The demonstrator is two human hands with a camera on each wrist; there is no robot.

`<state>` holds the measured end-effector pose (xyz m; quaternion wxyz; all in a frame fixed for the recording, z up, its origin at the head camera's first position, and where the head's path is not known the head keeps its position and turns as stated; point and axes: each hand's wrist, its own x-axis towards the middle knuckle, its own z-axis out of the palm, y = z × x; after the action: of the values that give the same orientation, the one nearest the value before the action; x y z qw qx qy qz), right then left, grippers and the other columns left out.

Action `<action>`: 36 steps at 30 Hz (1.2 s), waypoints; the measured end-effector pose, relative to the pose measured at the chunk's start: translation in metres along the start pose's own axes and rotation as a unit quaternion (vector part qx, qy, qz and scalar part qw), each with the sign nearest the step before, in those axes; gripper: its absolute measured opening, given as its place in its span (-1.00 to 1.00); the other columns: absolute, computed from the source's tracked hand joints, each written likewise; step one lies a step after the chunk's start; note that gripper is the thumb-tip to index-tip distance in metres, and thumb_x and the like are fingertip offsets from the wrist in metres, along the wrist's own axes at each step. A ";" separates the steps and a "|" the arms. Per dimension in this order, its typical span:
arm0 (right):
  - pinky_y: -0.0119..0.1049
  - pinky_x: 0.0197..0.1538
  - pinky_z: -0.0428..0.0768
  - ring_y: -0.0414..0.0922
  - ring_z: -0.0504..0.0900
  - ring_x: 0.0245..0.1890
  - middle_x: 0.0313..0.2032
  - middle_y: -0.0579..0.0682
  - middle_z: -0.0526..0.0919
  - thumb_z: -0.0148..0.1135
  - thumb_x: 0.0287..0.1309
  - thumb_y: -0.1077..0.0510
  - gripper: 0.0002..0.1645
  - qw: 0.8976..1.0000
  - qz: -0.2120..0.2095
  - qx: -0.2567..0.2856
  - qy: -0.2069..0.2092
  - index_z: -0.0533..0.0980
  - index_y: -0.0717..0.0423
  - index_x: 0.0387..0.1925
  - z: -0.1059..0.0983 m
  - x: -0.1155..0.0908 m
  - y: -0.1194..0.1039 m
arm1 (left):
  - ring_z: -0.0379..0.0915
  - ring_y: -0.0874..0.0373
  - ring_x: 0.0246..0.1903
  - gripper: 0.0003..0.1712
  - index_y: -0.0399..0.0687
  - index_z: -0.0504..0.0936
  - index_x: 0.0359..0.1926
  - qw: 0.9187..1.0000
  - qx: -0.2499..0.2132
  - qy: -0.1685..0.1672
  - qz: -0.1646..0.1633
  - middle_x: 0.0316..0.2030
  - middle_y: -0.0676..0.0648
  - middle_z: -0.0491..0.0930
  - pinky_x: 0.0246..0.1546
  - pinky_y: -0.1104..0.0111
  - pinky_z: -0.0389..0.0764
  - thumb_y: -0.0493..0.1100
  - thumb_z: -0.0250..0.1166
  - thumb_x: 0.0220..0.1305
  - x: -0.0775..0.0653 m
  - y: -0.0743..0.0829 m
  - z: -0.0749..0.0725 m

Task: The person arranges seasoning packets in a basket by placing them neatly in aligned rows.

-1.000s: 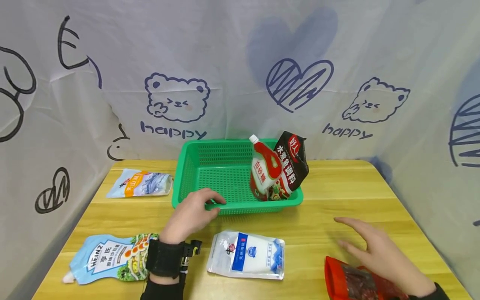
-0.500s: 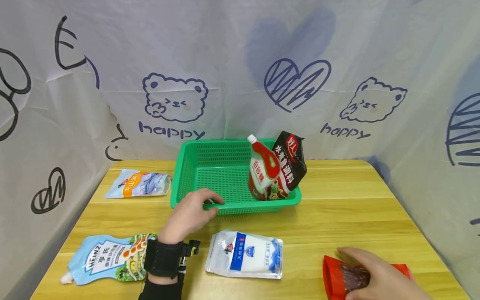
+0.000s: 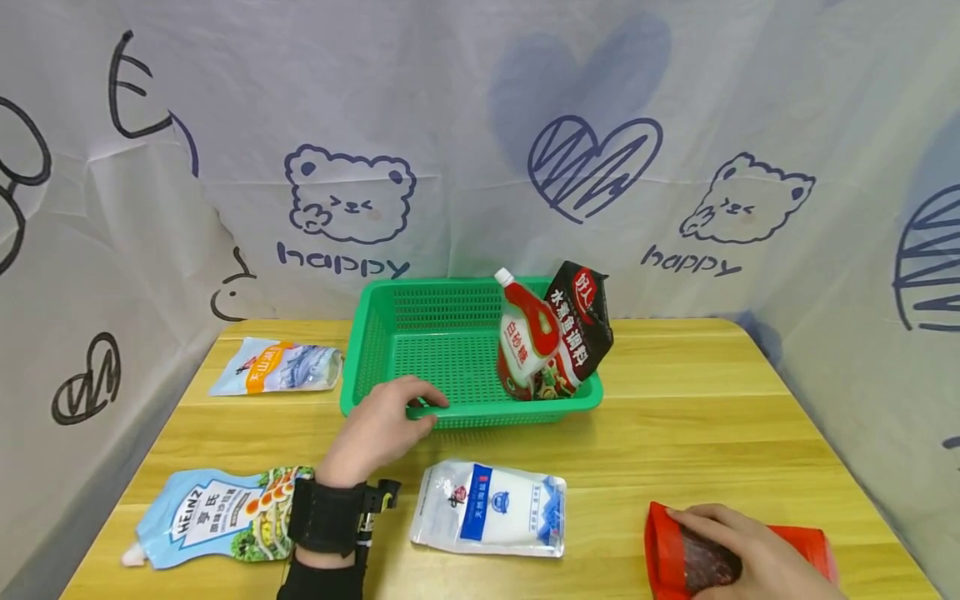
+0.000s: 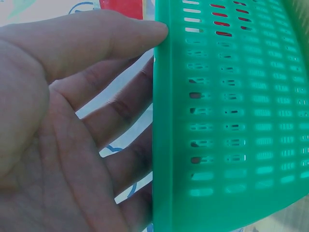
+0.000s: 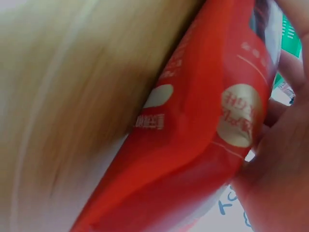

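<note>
My left hand (image 3: pixel 386 425) grips the front rim of a green plastic basket (image 3: pixel 517 409). In the left wrist view its thumb lies on the outer side of the basket wall (image 4: pixel 169 121) and the other fingers reach behind it. At the lower right, my right hand (image 3: pixel 750 554) holds a red food bag (image 3: pixel 663 550) with a clear window showing dark contents. The right wrist view has this red bag (image 5: pixel 193 145) close beside the wooden tabletop, fingers behind it. Inside the basket's right end, a red-and-white spouted sugar pouch (image 3: pixel 521 346) leans by a black seasoning packet (image 3: pixel 581 321).
A white-and-blue salt bag (image 3: pixel 491 510) lies in front of the basket. To the left are a light blue Heinz pouch (image 3: pixel 217 517), partly behind the left wrist, and a blue-and-orange packet (image 3: pixel 277 367). Drawn-on white cloth (image 3: pixel 465 125) surrounds the wooden table (image 3: pixel 690 400).
My right hand has come down onto the red bag and taken hold of it, and the bag's open end has tipped up slightly. The left hand stays on the basket rim.
</note>
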<state>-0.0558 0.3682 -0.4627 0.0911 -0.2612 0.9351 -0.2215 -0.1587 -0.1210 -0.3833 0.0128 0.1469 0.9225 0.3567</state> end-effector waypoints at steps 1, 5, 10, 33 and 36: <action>-0.42 -0.18 0.61 -0.35 0.52 -0.05 0.13 -0.01 0.57 0.55 0.03 -0.33 -0.03 1.000 0.005 -0.002 0.002 0.45 -0.18 0.45 0.000 0.001 -0.001 | 0.62 0.05 -0.05 -0.75 0.08 0.79 -0.05 1.000 0.000 0.000 0.000 0.09 0.01 0.68 -0.06 0.11 0.67 -0.29 0.43 0.29 0.000 0.000 0.000; -0.41 -0.19 0.59 -0.29 0.51 -0.09 0.15 -0.04 0.54 0.46 0.04 -0.44 -0.03 0.999 0.049 -0.017 0.001 0.44 -0.25 0.46 -0.001 0.007 -0.008 | 0.63 0.05 -0.05 -0.75 0.07 0.79 -0.04 1.000 -0.001 0.000 0.000 0.09 0.01 0.68 -0.05 0.10 0.67 -0.29 0.43 0.30 0.000 -0.001 0.000; -0.28 -0.15 0.64 -0.13 0.58 -0.06 0.13 -0.11 0.58 0.43 -0.06 -0.53 0.01 0.993 0.059 -0.069 0.070 0.49 -0.28 0.42 0.003 0.016 -0.019 | 0.62 0.04 -0.04 -0.76 0.07 0.79 -0.05 1.000 0.003 0.000 0.000 0.08 0.02 0.69 -0.04 0.09 0.67 -0.28 0.44 0.30 0.000 -0.001 0.000; 0.13 0.01 0.48 0.16 0.56 0.07 0.20 0.16 0.57 0.63 -0.08 -0.25 0.04 0.938 -0.046 -0.077 0.334 0.48 -0.08 0.45 -0.013 0.090 -0.063 | 0.63 0.04 -0.06 -0.76 0.08 0.79 -0.06 1.000 0.003 0.006 0.003 0.03 0.04 0.69 -0.09 0.12 0.67 -0.28 0.44 0.29 0.000 -0.001 0.001; 0.19 0.04 0.47 0.22 0.55 0.10 0.20 0.20 0.57 0.35 0.11 -0.45 -0.02 0.930 -0.068 -0.063 0.356 0.48 -0.05 0.44 -0.018 0.103 -0.073 | 0.63 0.02 -0.05 -0.76 0.07 0.79 -0.05 1.000 0.003 0.006 0.004 0.03 0.04 0.70 -0.09 0.12 0.67 -0.28 0.44 0.29 -0.001 -0.001 0.001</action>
<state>-0.1153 0.2647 -0.4185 -0.2795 -0.2334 0.8982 -0.2463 -0.1582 -0.1213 -0.3843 0.0057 0.1483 0.9232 0.3544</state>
